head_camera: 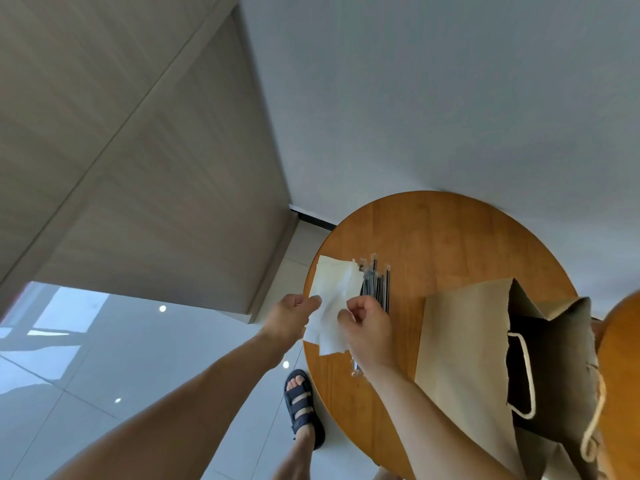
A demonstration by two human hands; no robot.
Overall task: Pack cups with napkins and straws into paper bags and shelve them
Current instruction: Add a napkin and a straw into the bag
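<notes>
A white napkin (330, 306) hangs over the left edge of the round wooden table (443, 237). My left hand (289, 315) pinches its left side and my right hand (367, 327) pinches its right side, fingers curled. Under and beside the napkin lies a bundle of wrapped dark straws (377, 285). An open brown paper bag (485, 348) with rope handles stands at the table's right, its dark mouth facing right. No cup is visible.
A grey wooden cabinet (138, 150) rises at the left beside a white wall (450, 98). Glossy floor tiles (86, 375) lie below. A foot in a dark sandal (302, 407) stands by the table's edge. Another orange round surface (623, 358) shows at the far right.
</notes>
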